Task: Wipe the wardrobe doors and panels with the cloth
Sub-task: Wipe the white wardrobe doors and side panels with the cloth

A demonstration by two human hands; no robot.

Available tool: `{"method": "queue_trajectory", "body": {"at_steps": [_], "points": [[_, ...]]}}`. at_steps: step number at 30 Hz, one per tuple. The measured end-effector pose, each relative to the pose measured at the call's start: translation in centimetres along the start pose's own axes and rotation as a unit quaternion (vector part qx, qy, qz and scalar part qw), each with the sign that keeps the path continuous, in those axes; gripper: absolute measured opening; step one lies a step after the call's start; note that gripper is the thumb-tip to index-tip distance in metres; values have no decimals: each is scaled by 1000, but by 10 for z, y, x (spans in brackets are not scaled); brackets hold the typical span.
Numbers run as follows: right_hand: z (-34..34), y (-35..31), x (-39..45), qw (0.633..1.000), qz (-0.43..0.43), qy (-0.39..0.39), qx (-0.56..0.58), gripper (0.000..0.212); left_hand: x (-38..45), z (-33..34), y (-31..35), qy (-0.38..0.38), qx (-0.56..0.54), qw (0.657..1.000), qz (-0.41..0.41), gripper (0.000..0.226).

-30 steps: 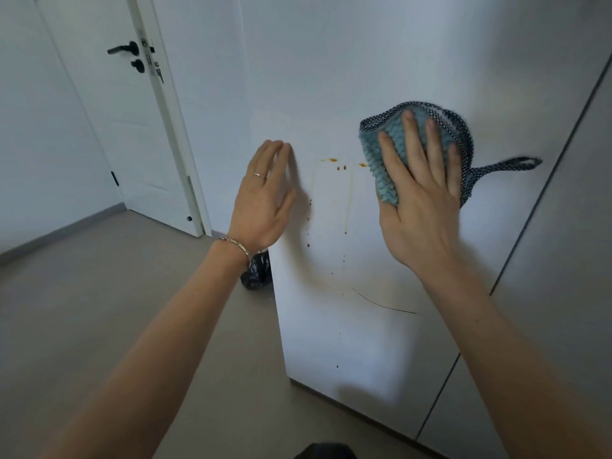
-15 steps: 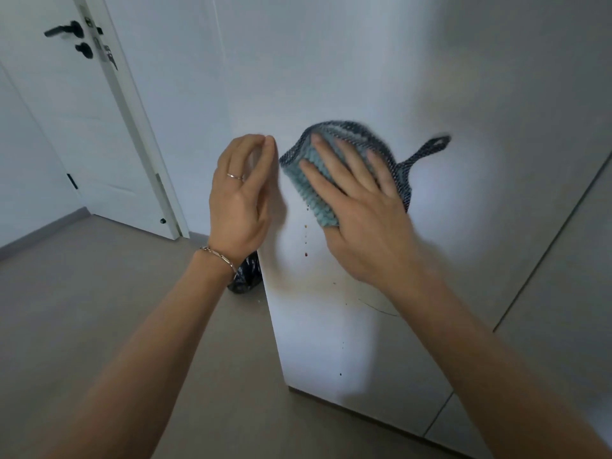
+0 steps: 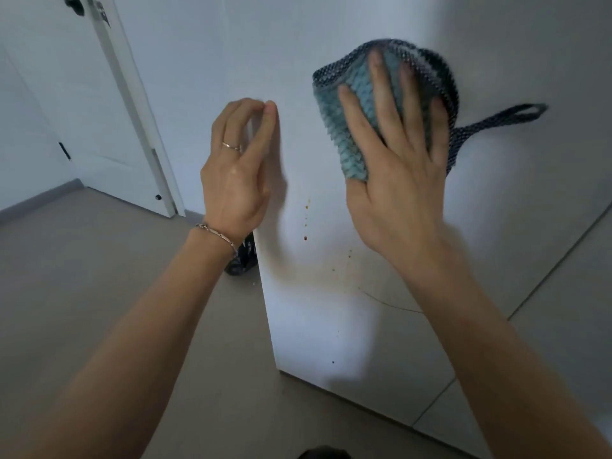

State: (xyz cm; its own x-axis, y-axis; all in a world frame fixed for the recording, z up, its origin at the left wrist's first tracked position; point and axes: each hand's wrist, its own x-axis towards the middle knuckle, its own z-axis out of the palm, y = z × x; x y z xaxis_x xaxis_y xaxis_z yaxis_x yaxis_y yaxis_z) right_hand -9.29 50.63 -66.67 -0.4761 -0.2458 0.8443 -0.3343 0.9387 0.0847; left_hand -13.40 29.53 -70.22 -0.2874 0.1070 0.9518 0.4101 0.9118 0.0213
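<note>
A white wardrobe door (image 3: 331, 326) fills the right half of the view, with small brown drip stains (image 3: 306, 223) and a thin curved mark low on it. My right hand (image 3: 394, 180) presses a teal knitted cloth (image 3: 341, 127) with a dark dotted border and hanging loop flat against the door, above the stains. My left hand (image 3: 236, 173) rests its curled fingertips on the door's left edge and holds nothing; it wears a ring and a bracelet.
A white room door (image 3: 66, 94) with dark handle stands at the upper left. A black bag (image 3: 241, 260) lies on the beige floor behind the wardrobe's left edge. A vertical seam (image 3: 556, 263) divides this door from the panel to its right.
My right hand slid the cloth left across the drip stains, then back right and upward. The upper stains are gone. My left hand's fingers have curled on the door edge.
</note>
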Motion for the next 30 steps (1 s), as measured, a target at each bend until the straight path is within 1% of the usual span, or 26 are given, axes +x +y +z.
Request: {"method": "queue_trajectory", "body": {"at_steps": [3,6,11,13,15,18,20,25,27,30], "points": [[2,-5,0,1000,-9,4,-17,70,1,0,1,-10,4,1000,-6,77],[13,-7,-14,998,-49,-21,-25,69,1,-2,3,-14,16,1000,-6,81],[41,-17,-63,991,-98,-88,-14,74,-1,-2,9,-10,33,999,-24,76],[50,-17,-74,990,-98,-105,-7,77,-2,-2,13,-18,34,998,-42,75],[53,-17,-78,990,-88,-108,9,77,-4,-5,20,-42,31,997,-54,75],[54,-19,-78,992,-79,-95,36,74,-9,-9,23,-94,11,994,-52,76],[53,-18,-78,991,-77,-97,47,74,-13,-9,23,-110,-5,993,-39,73],[49,-17,-78,991,-72,-98,53,75,-23,-5,11,-90,-25,996,-11,55],[41,-14,-72,994,-57,-77,51,78,-23,-5,5,-79,-27,996,8,49],[26,-6,-51,999,-6,-17,45,78,-20,-7,-4,-75,-19,996,42,46]]}}
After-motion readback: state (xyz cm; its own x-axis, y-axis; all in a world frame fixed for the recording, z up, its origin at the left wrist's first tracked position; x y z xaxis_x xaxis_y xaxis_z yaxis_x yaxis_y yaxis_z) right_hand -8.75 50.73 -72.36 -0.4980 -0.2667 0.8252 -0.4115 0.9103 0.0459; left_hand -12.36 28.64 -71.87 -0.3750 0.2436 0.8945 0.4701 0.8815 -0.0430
